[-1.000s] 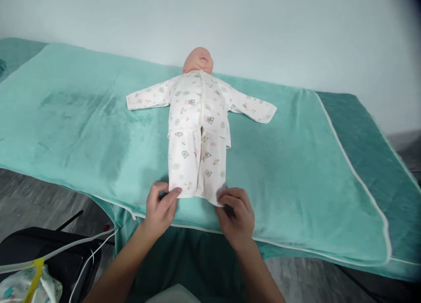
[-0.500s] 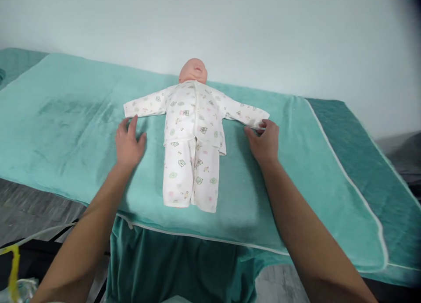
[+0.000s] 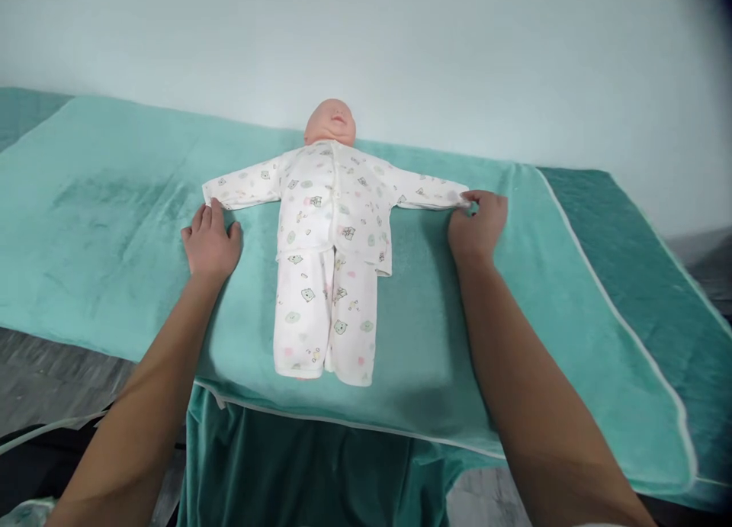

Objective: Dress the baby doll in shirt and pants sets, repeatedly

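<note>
Head view: left hand [image 3: 211, 241] flat, open on plush blanket [image 3: 85, 207]; right hand [image 3: 477, 223] closed around printed cuff [image 3: 456, 199].

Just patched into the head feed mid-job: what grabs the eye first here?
A baby doll in white printed pyjamas lies face up, arms spread, in the middle of a teal blanket. The left hand lies flat on the blanket with its fingertips at one sleeve cuff. The right hand curls at the other cuff.
</note>
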`<state>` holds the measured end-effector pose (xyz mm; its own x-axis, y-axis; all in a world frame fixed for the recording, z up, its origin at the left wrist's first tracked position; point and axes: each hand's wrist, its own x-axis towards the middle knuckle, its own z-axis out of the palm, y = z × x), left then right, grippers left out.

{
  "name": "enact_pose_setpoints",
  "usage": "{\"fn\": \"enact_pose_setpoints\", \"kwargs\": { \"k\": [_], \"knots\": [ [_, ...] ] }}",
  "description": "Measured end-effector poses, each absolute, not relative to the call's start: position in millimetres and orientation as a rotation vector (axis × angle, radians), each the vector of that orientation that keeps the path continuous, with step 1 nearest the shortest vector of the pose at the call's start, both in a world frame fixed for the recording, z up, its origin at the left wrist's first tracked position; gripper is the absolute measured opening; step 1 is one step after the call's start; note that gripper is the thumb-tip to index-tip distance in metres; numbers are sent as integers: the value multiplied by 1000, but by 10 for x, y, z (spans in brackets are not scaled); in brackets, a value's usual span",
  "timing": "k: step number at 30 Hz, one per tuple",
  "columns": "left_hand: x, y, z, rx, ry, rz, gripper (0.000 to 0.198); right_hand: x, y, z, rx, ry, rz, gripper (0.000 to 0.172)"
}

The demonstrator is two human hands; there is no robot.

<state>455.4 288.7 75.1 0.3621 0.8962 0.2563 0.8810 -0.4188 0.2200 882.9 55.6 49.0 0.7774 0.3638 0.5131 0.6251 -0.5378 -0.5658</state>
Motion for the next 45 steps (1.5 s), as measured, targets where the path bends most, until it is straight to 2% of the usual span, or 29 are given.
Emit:
{"fn": "enact_pose_setpoints", "kwargs": {
  "k": [5,12,18,22,27,34,40,45],
  "knots": [
    [4556,2881,750,2540,1683,594,74,8676,547,471,-2159,-924,-377,33],
    [4559,2879,752,2498,1698,626,72,8483,545,481,-2418,-1014,-210,35],
    [4552,2882,743,2474,1691,638,71,8397,513,481,-2475,-1007,-196,59],
    [4538,2886,735,2473,1691,659,70,8371,509,509,-2399,-1091,-319,66],
    [4523,2892,738,2468,1699,672,72,8243,542,559,-2176,-1288,-393,63],
    [4534,2883,753,2455,1708,673,68,7865,577,673,-1954,-1582,-281,61],
    [4542,2864,777,2441,1702,676,65,7659,569,746,-1945,-1639,-76,43],
    [4543,2859,791,2432,1706,691,65,7621,553,802,-1894,-1557,-60,29]
  ]
}}
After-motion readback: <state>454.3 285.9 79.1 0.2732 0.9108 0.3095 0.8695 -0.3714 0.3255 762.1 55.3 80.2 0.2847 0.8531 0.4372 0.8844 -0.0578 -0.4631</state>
